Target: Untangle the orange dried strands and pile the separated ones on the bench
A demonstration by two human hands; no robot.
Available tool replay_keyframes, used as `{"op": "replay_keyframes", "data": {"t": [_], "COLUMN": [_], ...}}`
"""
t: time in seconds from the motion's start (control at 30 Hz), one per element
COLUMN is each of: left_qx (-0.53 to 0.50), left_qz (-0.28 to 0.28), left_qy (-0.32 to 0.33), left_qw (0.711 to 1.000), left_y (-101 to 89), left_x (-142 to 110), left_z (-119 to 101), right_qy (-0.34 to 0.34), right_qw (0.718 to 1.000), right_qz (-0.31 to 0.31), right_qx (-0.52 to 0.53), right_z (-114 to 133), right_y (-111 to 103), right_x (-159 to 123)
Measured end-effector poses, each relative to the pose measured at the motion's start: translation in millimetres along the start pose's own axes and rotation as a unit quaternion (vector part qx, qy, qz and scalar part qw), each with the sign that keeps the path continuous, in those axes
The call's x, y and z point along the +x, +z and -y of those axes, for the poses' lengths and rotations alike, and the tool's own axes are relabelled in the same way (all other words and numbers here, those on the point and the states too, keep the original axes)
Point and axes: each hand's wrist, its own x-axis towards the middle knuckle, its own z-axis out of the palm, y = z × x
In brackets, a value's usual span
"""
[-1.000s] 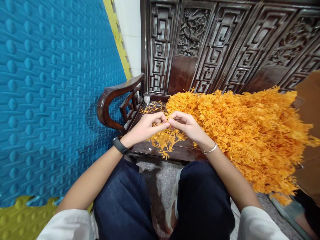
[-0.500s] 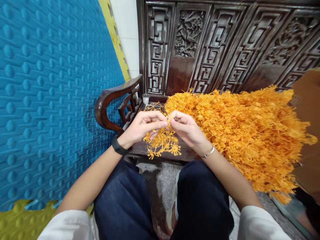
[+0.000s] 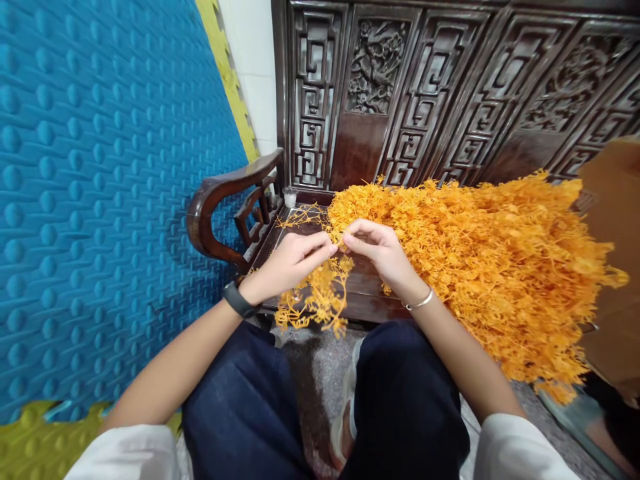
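Note:
My left hand (image 3: 293, 267) is closed, with the thumb and fingers pinched on an orange-yellow artificial flower sprig (image 3: 323, 293). The sprig's thin branched stems and small star-shaped heads hang below that hand, over the front edge of the wooden bench (image 3: 373, 287). Close beside it, my right hand (image 3: 383, 253) pinches a small yellow part at the sprig's upper end, thumb against fingertips. What exactly lies between the fingertips is too small to make out. A large heap of the same orange sprigs (image 3: 490, 267) fills the bench to the right of my hands.
Several bare orange stems (image 3: 305, 215) lie at the bench's back left, near a small clear cup (image 3: 290, 197). A curved armrest (image 3: 210, 207) and blue foam mat (image 3: 100, 200) are on the left. Behind stands a carved backrest (image 3: 360, 153); cardboard (image 3: 613, 253) is at the right.
My hands have parted slightly at the fingertips. The hanging sprig has shifted left and lower with my left hand, uncovering more of the loose stems behind.

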Motion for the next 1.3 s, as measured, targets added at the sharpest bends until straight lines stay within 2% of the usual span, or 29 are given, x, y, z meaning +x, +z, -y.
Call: {"op": "replay_keyframes", "data": {"t": [0.07,0.17,0.37,0.47,0.53,0.6,0.63,0.67,0.7,0.77,0.87,1.0,1.13,1.3], "left_qx": [0.077,0.143,0.24,0.258,0.242,0.204,0.181,0.159,0.141,0.111,0.061,-0.086,-0.193,-0.273], "left_qz": [-0.029,-0.028,-0.039,-0.053,-0.056,-0.056,-0.055,-0.058,-0.062,-0.074,-0.106,-0.122,-0.152,-0.164], "left_qy": [0.028,0.04,-0.019,-0.058,-0.075,-0.072,-0.065,-0.059,-0.057,-0.073,-0.126,-0.189,-0.227,-0.229], "left_qw": [0.996,0.988,0.97,0.963,0.966,0.975,0.98,0.984,0.986,0.988,0.985,0.971,0.942,0.92], "left_y": [6.9,14.8,24.9,28.2,29.9,30.5,29.8,28.1,25.4,17.0,1.2,-13.1,-15.7,-13.1], "left_x": [1.5,4.2,12.3,16.0,15.7,12.8,10.8,8.8,7.1,5.1,4.4,4.7,8.9,14.5], "left_z": [6.9,18.0,28.0,23.8,17.9,11.9,10.1,9.8,11.4,20.1,40.5,57.2,58.5,59.8], "right_qy": [0.009,0.023,-0.021,-0.022,-0.02,-0.014,0.012,0.031,0.04,0.047,0.026,0.032,0.06,0.049], "right_qw": [1.0,0.998,0.974,0.963,0.947,0.909,0.889,0.882,0.885,0.915,0.94,0.944,0.944,0.932], "right_qz": [-0.014,-0.028,-0.14,-0.165,-0.213,-0.326,-0.383,-0.409,-0.411,-0.343,-0.229,-0.119,-0.082,-0.063], "right_qx": [-0.017,-0.041,-0.179,-0.213,-0.24,-0.26,-0.25,-0.233,-0.215,-0.208,-0.252,-0.306,-0.315,-0.354], "right_z": [-9.0,-22.8,-34.1,-38.3,-45.6,-56.6,-62.8,-69.1,-74.8,-83.7,-90.4,-96.9,-107.2,-117.4], "right_y": [-2.3,-4.1,13.6,19.6,9.1,-12.8,-25.3,-36.6,-45.2,-51.0,-35.2,-11.0,-12.0,-19.9], "right_x": [5.6,14.5,25.0,34.4,44.2,53.8,57.3,59.4,60.1,57.9,49.6,39.5,38.4,43.0]}}
